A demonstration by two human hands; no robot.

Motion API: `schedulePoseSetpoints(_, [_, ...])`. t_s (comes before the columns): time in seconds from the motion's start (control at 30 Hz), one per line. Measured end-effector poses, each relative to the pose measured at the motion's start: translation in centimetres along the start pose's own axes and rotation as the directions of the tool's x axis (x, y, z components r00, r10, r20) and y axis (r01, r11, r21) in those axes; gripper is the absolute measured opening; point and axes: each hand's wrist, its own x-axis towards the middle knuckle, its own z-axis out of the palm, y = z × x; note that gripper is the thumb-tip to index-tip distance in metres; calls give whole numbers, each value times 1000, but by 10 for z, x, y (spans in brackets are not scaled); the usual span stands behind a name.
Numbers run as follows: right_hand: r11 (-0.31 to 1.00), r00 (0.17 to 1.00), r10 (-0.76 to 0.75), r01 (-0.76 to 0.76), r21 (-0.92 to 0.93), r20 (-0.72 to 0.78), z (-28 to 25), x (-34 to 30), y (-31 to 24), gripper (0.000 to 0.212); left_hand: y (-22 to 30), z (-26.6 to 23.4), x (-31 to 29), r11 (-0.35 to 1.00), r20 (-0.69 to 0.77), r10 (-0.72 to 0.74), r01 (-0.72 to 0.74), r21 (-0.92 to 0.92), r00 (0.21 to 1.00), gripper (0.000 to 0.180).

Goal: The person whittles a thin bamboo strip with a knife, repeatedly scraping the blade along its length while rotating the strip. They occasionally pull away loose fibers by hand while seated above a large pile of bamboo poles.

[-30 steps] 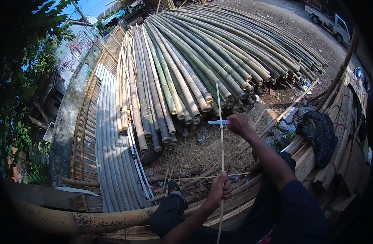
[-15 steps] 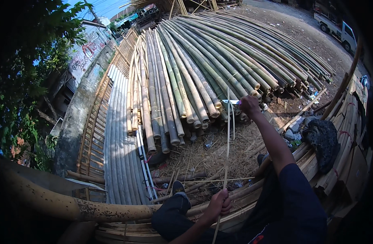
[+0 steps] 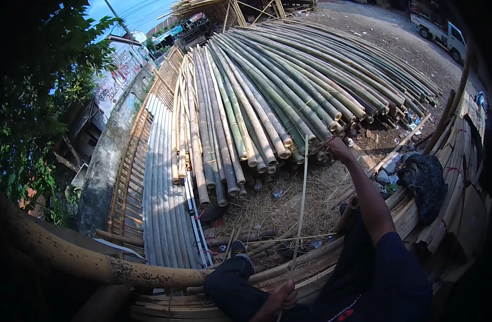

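A long thin bamboo strip [image 3: 302, 206] rises from my left hand [image 3: 283, 297], which is closed around its lower part near my lap. Its upper end stands in front of the cut ends of the bamboo poles. Off to the right of that end, my arm stretched out, my right hand [image 3: 338, 148] is closed on a knife [image 3: 325, 142]. The blade shows only as a thin line now, seen nearly edge-on, and looks apart from the strip.
Bamboo poles [image 3: 289, 86] lie in a wide pile ahead. Dry shavings [image 3: 289, 206] cover the ground before me. A thick bamboo pole [image 3: 133, 273] crosses at lower left, beside grey corrugated sheets [image 3: 168, 214]. Split bamboo [image 3: 444, 209] and a dark lump [image 3: 422, 185] lie at right.
My left hand has come down toward my lap, lowering the strip. The right hand has shifted slightly right and down, its blade off the strip. A thin curl beside the strip no longer shows.
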Motion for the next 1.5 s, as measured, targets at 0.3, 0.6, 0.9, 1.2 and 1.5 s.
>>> schedulePoseSetpoints(0.3, [743,775,60,-456,491,629,69,-69,-96,18,-4,-6,19,985,-56,170,-168,45,984,31])
schedulePoseSetpoints(0.6, [909,904,189,-309,281,384,74,-48,-74,27,16,-21,51,930,93,-20,-16,367,995,35])
schedulePoseSetpoints(0.9, [719,833,56,-416,556,551,99,-31,-84,17,159,20,132,979,236,178,-197,60,955,40])
schedulePoseSetpoints(1.2, [831,939,192,-310,463,285,144,-31,-72,30,176,-12,140,958,151,278,-262,-116,949,25])
schedulePoseSetpoints(1.5, [992,917,61,-99,76,393,193,-66,-47,38,199,-26,130,896,176,385,-322,-304,906,29])
